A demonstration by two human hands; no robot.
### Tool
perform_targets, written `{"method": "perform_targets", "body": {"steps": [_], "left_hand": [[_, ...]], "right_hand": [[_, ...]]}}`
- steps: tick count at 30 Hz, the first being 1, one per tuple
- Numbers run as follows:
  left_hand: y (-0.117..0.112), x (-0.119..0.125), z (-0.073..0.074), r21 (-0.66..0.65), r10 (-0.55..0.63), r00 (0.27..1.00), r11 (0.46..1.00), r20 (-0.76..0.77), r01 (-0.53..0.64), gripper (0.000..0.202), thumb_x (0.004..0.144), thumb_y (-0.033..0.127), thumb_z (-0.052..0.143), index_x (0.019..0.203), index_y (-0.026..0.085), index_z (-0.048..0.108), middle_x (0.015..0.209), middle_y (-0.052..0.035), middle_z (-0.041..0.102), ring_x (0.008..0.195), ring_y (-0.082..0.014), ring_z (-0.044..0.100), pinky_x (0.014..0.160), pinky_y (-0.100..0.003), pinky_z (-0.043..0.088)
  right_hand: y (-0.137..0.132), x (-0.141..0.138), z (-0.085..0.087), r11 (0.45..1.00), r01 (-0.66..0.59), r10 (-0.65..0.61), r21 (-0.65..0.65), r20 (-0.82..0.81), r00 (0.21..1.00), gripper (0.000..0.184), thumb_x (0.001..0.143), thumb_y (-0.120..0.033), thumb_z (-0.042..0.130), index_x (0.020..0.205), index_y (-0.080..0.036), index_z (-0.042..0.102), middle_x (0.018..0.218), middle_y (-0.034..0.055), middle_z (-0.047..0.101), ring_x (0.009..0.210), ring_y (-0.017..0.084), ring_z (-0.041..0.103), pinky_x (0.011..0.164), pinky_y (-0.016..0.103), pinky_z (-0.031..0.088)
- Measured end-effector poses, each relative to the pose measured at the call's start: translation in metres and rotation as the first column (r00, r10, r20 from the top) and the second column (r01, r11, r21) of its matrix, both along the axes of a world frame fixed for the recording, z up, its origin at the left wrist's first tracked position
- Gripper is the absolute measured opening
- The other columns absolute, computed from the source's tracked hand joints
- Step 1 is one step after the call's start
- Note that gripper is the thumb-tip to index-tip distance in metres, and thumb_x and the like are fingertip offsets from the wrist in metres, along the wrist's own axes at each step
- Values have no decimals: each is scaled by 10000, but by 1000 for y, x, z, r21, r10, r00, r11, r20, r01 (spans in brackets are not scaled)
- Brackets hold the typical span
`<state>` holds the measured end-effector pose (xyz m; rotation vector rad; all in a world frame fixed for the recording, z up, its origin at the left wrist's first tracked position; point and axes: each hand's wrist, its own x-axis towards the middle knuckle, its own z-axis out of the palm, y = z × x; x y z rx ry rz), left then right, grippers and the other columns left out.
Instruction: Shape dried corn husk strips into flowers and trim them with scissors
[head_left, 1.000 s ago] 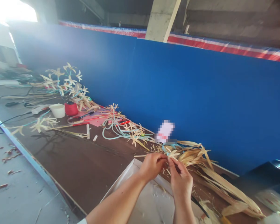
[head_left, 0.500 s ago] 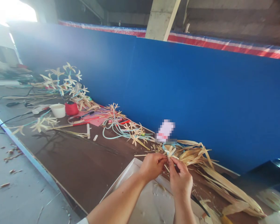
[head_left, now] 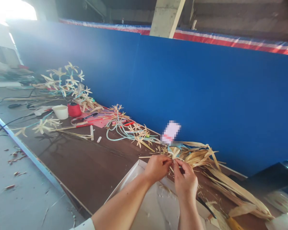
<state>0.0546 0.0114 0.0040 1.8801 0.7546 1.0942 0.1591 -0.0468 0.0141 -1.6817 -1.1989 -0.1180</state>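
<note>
Above the corner of a white shallow box [head_left: 124, 183], my left hand [head_left: 158, 167] and my right hand [head_left: 186, 179] meet, both closed in a pinch. Between their fingertips is a small cream corn-husk flower [head_left: 175, 151], its petals pointing up and away from me. The fingers cover its base, so I cannot see any stem there. Just behind the hands lies a heap of dried corn husks [head_left: 199, 156], with straw-like scraps around it.
Pale blue tubing [head_left: 115, 137] and finished husk flowers [head_left: 139, 139] lie left along the blue partition [head_left: 206, 95]. Farther left are a white cup [head_left: 60, 111], a red container [head_left: 74, 110] and a flower spray [head_left: 72, 81]. Long husks [head_left: 237, 188] stretch to the right.
The flower's petals look turned and more bunched between the fingers than before. Both hands stay pinched at nearly the same place; the camera view has shifted slightly.
</note>
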Motion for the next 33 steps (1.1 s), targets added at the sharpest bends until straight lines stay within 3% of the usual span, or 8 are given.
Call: {"method": "perform_targets", "body": {"steps": [4, 8, 11, 17, 25, 33], "left_hand": [[4, 3, -8, -123, -51, 997, 991, 59, 58, 238, 791, 281, 485, 741, 171, 690, 642, 3, 644, 606, -117, 573, 557, -189, 417], [10, 10, -15, -299, -41, 997, 952, 66, 59, 242, 764, 333, 531, 784, 162, 701, 657, -10, 660, 567, -123, 583, 511, -198, 425], [10, 13, -16, -349, -19, 994, 935, 110, 57, 260, 754, 336, 557, 882, 153, 689, 695, -17, 672, 541, -118, 584, 477, -194, 419], [6, 11, -11, -86, 114, 984, 991, 140, -103, 150, 749, 231, 601, 853, 209, 707, 788, 4, 694, 708, -121, 612, 633, -203, 448], [0, 7, -9, 224, 134, 978, 960, 160, -168, 179, 813, 161, 541, 867, 213, 703, 766, -15, 681, 718, -107, 596, 682, -199, 443], [-3, 6, -8, 301, 159, 972, 931, 172, -205, 187, 829, 171, 518, 813, 197, 702, 720, -25, 665, 699, -110, 590, 649, -201, 447]], "right_hand": [[0, 1, -1, 1000, 10, -10, -15, -4, 1000, 288, 753, -399, 520, 817, -174, 689, 808, 84, 658, 701, 201, 583, 660, 293, 435], [1, 1, -3, 1000, 18, -19, -20, -15, 1000, 284, 752, -400, 524, 820, -179, 689, 804, 82, 660, 707, 204, 583, 674, 295, 433], [1, 1, -3, 999, 28, -29, -42, -28, 999, 293, 751, -403, 525, 836, -177, 691, 801, 81, 662, 696, 200, 587, 666, 290, 432], [1, 0, 0, 997, 38, -40, -66, -32, 999, 328, 739, -428, 505, 805, -174, 702, 762, 85, 678, 678, 212, 598, 647, 293, 438], [-1, 0, 4, 991, 61, -73, -120, -103, 992, 350, 710, -461, 527, 794, -181, 720, 780, 91, 697, 752, 247, 627, 688, 310, 445], [-4, -2, 6, 993, 84, -91, -89, -76, 993, 336, 721, -462, 531, 798, -199, 724, 776, 80, 700, 762, 246, 628, 680, 303, 441]]}}
